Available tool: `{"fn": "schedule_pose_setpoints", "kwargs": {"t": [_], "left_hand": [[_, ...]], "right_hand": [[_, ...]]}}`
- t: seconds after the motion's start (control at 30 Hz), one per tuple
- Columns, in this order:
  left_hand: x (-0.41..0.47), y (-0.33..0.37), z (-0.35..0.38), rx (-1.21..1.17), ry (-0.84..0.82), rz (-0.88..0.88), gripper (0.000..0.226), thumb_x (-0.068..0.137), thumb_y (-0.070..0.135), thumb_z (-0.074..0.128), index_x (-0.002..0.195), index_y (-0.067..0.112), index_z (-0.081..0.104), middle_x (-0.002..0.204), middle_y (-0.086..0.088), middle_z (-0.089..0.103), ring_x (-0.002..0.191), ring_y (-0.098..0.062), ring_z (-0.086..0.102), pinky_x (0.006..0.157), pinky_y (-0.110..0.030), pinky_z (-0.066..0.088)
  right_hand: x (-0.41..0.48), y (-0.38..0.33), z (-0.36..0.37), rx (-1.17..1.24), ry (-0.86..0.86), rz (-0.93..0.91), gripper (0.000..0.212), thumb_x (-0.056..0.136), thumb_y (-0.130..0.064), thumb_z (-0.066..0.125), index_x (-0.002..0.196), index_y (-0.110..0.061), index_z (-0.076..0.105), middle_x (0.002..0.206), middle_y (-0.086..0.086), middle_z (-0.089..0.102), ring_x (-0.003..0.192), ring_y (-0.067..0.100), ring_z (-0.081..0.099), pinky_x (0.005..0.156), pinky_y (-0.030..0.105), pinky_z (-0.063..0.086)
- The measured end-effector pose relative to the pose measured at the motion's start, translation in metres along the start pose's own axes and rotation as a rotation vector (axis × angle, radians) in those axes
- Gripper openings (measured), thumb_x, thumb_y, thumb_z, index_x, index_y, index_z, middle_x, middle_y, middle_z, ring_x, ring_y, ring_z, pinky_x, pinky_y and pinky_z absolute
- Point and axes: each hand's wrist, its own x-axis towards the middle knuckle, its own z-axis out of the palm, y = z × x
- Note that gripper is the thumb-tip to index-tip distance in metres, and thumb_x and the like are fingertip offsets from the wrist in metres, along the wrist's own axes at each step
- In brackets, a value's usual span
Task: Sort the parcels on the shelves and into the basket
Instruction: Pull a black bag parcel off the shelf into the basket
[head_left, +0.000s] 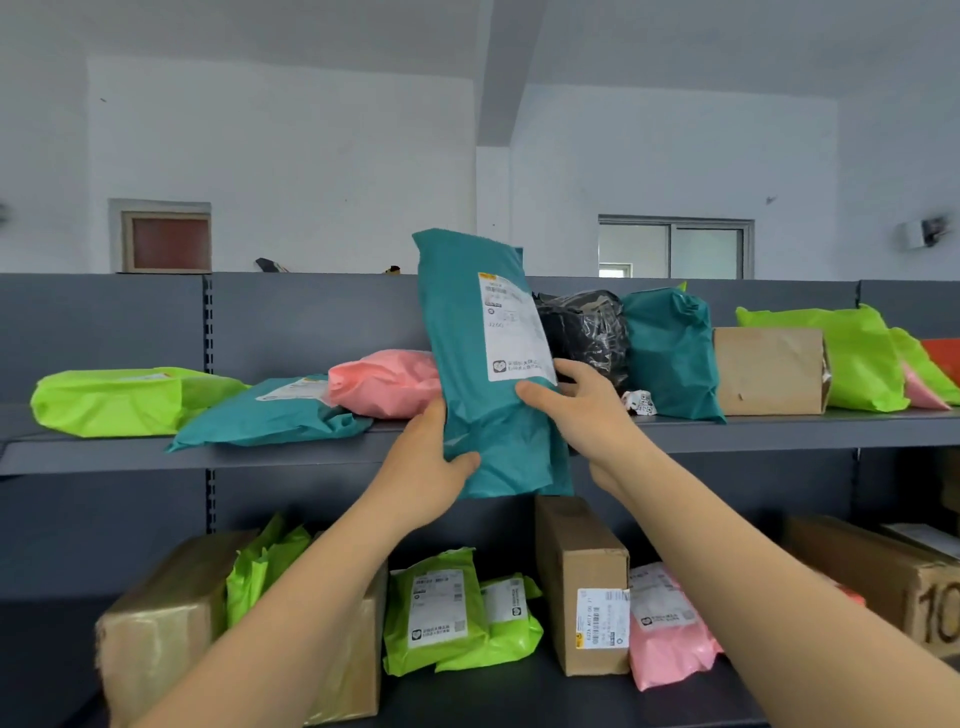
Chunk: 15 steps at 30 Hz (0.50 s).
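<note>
The fingers (462, 460) of the left hand (431, 467) are curled onto the lower left edge of the teal parcel (483, 364), thumb on its front face and the rest hidden behind it. The right hand (582, 410) grips the opposite edge, its thumb lying on the front just under the white label (511, 332).

Held between both hands, the teal parcel stands nearly upright, its top leaning a little to the left. It is a long, soft plastic mailer with a creased, wrinkled skin. The label on its upper right half carries printed text and a small logo, too blurred to read. Its lower end hangs in front of the upper shelf (779, 434) and below that shelf's edge.

Just left of the left-hand fingers a pink parcel (384, 382) lies on the upper shelf. Further left are a flat teal mailer (270, 415) and a lime green parcel (124, 400). Just behind the right hand sits a black bag (587, 327). Beyond it to the right come a standing teal bag (670, 353), a brown box (769, 371) and a green mailer (852, 358).

Below the hands, on the lower shelf, a tall carton (582, 582) stands between two green labelled packets (436, 613) and a pink labelled packet (665, 629).
</note>
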Motion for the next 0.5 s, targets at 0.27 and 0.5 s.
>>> {"fn": "schedule_pose_setpoints", "kwargs": {"t": [0.27,0.5], "left_hand": [[0.001,0.008,-0.006,-0.353,0.171,-0.031,0.039,0.092,0.028,0.059,0.128,0.022,0.047,0.124,0.010,0.059,0.109,-0.006,0.057,0.092,-0.026,0.049],[0.008,0.015,-0.016,-0.016,0.314,0.044,0.064,0.087,0.045,0.059,0.141,0.024,0.031,0.125,0.005,0.050,0.110,-0.014,0.053,0.096,-0.034,0.046]], "right_hand": [[-0.006,-0.007,0.014,-0.101,0.050,-0.282,0.052,0.077,-0.025,0.076,0.123,-0.027,0.052,0.116,-0.007,0.059,0.107,0.016,0.059,0.090,0.042,0.052],[0.005,-0.010,0.003,-0.149,0.051,-0.096,0.052,0.083,-0.046,0.064,0.129,-0.024,0.052,0.118,0.000,0.063,0.098,0.016,0.064,0.082,0.033,0.054]]}}
